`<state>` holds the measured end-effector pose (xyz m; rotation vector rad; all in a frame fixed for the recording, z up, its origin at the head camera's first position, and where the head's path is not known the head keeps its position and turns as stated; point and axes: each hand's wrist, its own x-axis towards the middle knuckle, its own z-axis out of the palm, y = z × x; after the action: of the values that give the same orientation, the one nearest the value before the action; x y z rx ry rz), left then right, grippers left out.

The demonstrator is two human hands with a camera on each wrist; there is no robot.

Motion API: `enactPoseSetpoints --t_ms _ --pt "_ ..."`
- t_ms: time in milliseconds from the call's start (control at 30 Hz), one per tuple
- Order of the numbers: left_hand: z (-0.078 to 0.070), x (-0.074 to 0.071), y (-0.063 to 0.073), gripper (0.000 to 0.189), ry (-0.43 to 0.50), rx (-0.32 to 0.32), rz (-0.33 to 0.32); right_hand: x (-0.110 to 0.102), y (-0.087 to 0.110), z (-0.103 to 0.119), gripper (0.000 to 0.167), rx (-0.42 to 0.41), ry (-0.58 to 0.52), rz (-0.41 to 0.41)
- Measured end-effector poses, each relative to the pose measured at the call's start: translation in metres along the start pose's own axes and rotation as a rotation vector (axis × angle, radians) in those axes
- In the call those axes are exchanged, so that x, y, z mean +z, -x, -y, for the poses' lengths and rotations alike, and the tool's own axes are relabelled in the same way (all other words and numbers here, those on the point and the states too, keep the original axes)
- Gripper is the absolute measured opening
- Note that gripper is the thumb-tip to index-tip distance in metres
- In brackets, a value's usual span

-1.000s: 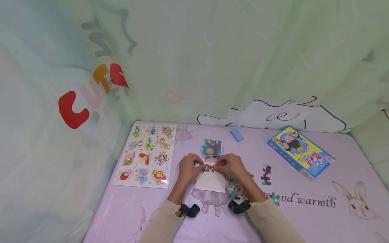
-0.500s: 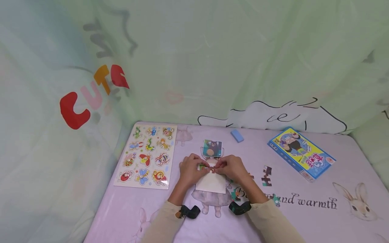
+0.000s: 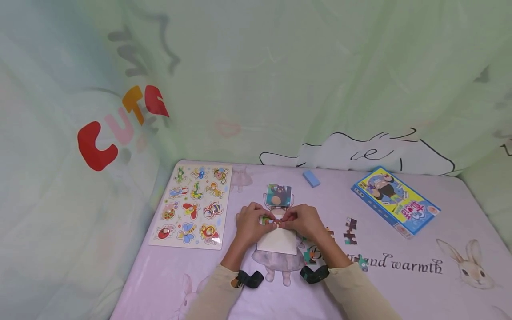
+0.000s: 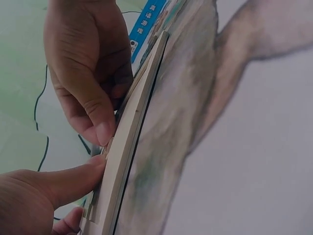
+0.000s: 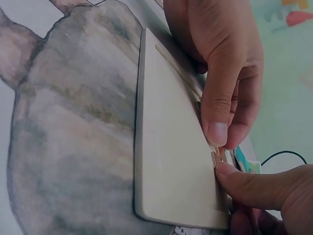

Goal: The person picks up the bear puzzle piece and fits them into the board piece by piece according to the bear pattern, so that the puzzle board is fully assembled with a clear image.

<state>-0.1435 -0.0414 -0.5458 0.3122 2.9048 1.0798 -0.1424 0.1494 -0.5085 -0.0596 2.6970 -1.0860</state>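
A cream puzzle tray (image 3: 277, 242) lies in front of the person, with part of a picture in its far end. My left hand (image 3: 251, 224) and right hand (image 3: 306, 221) meet over that end. Between their thumbs and fingers sits a small brown jigsaw piece (image 3: 277, 222), mostly covered. In the left wrist view the left thumb (image 4: 73, 183) touches the piece from one side, the right hand (image 4: 88, 63) from the other. The right wrist view shows both thumbs on the piece (image 5: 218, 156) at the tray's far side. A bear picture card (image 3: 279, 195) lies just beyond.
Loose jigsaw pieces (image 3: 350, 232) lie right of the tray, some partly behind the right forearm. An insect peg board (image 3: 192, 204) is at the left. A blue box (image 3: 396, 200) and a blue block (image 3: 311, 178) lie towards the back.
Both hands have drawn slightly closer together over the tray, covering more of the brown jigsaw piece. A green patch now shows beside the left fingers. Over the last half second they have barely moved.
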Motion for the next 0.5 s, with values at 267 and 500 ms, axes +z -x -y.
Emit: enactPoseSetpoints --t_ms 267,500 --pt "-0.0018 -0.0020 0.0000 0.016 0.001 0.006 -0.018 0.0035 -0.0007 0.0009 0.010 0.016 0.021 -0.037" --pt "-0.0026 -0.0027 -0.0001 0.015 0.003 0.004 -0.006 0.0018 0.0033 0.0012 0.009 0.001 0.039 -0.019"
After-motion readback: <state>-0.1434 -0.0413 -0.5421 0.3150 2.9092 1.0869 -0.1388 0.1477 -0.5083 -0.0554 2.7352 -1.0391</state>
